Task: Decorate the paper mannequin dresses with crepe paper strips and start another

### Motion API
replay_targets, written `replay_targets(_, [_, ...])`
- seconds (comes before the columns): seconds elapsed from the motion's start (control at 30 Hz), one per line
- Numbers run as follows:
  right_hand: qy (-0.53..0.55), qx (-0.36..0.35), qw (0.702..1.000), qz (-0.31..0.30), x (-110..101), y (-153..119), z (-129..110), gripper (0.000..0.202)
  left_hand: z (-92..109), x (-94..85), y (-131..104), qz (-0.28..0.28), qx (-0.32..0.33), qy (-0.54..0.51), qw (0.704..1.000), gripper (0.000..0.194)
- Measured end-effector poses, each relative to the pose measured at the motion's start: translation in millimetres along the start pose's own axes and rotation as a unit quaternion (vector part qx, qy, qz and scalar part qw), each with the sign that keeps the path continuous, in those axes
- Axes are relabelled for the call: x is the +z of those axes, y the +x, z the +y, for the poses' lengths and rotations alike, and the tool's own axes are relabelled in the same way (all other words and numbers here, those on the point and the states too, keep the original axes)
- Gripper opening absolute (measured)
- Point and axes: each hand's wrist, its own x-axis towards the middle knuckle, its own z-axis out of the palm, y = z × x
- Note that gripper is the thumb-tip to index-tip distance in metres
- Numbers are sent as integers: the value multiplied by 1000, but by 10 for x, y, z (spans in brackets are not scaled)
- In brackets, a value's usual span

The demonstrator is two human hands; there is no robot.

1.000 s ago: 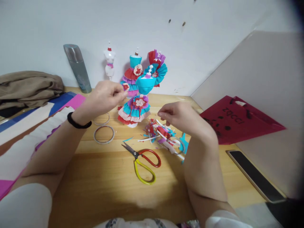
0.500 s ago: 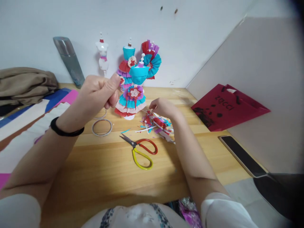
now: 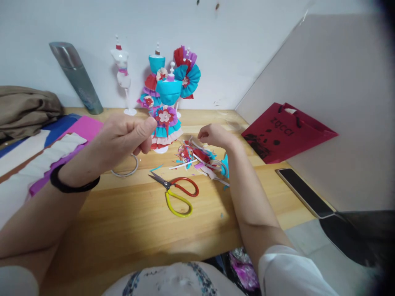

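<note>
OK, left hand [image 3: 125,137] is hovering by the front mannequin [image 3: 169,91], thumb resting on tucked fingers; can't tell if it's holding anything. Right hand [image 3: 216,136] is hanging at the scraps [image 3: 202,157], fingers sitting close together; can't tell its grip or contact. Scissors [image 3: 168,186] are lying closer in, blades pointing left. Tape ring [image 3: 126,175] is sitting left of them. Two dressed mannequins [image 3: 157,63] and a mostly bare one [image 3: 124,80] are standing behind. Bottle [image 3: 82,84] is standing farther left, bag [image 3: 284,133] and phone [image 3: 304,192] resting right.

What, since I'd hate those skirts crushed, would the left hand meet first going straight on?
Probably the ruffled skirt on the front mannequin, though depth between it and the left hand is unclear.
</note>
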Motion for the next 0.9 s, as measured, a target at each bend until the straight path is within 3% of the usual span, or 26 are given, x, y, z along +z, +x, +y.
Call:
replay_targets(0.13, [-7,-17,999,-37,199,81,-142,19,-26,95,30,-53,16,40,998,53])
replay_targets(0.23, [-40,-3,998,-53,280,114,-210,11,-20,119,22,-45,33,46,997,52])
replay_targets(0.4, [-69,40,997,-15,89,-10,-57,19,24,88,-16,-35,19,82,996,48])
replay_targets(0.5, [-57,32,998,7,4,-50,-10,33,54,87,-36,-35,17,83,996,46])
replay_targets(0.67, [-11,-26,999,-23,139,43,-171,29,113,70,-73,-47,20,82,995,48])
replay_targets(0.9, [21,18,997,74,455,194,-363,30,265,42,-120,-12,50,95,994,50])
